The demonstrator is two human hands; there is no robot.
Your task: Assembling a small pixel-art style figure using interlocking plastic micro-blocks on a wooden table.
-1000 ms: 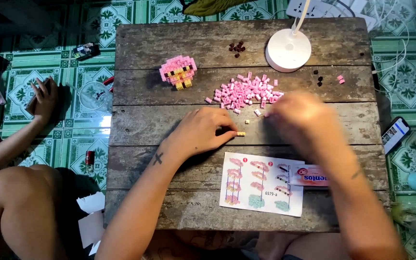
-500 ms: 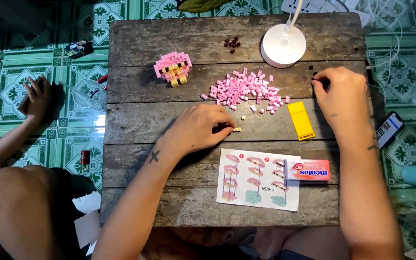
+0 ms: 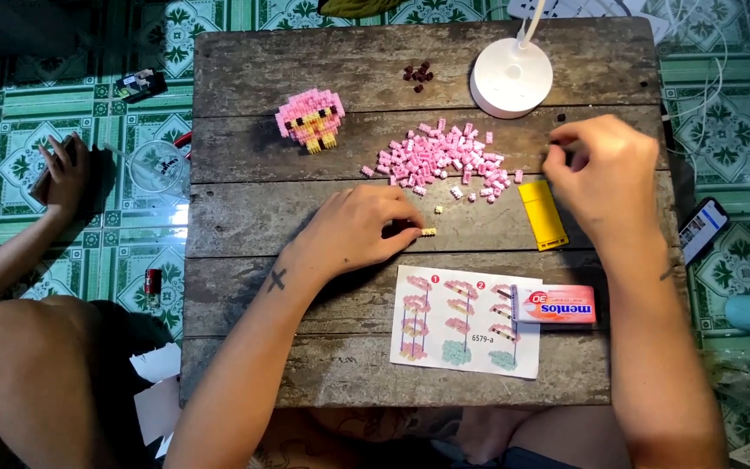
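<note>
The left hand (image 3: 362, 230) lies palm down on the wooden table (image 3: 245, 208), its fingers curled together with the tips pressed on a tiny cream-coloured brick piece (image 3: 428, 232) that pokes out just past them; whether it truly pinches the piece or only steadies it cannot be told. A single loose cream brick (image 3: 438, 209) sits just beyond those fingertips, and further out, away from the body, spreads the heap of small pink bricks (image 3: 444, 161). The right hand (image 3: 605, 178) hovers off to the outer side of that heap, thumb and forefinger drawn together as if nipping something very small, though nothing can be made out between them. Just inside this hand lies a yellow flat tool (image 3: 542, 214), and beyond it stands the round white lamp base (image 3: 511, 76). Nearer the body, between the two forearms, rests the printed instruction sheet (image 3: 466, 321) with a pink sweet packet (image 3: 557, 304) lying across its corner. Far beyond the left hand stands a finished pink and yellow brick figure (image 3: 310, 117), and a few dark bricks (image 3: 417, 75) lie near the lamp. Judging by this, one figure is complete while the next is barely begun: only a small piece is under the fingers and nearly all the pink bricks remain loose. Another person's hand (image 3: 62, 174) holds a phone down at the floor beside the table.
</note>
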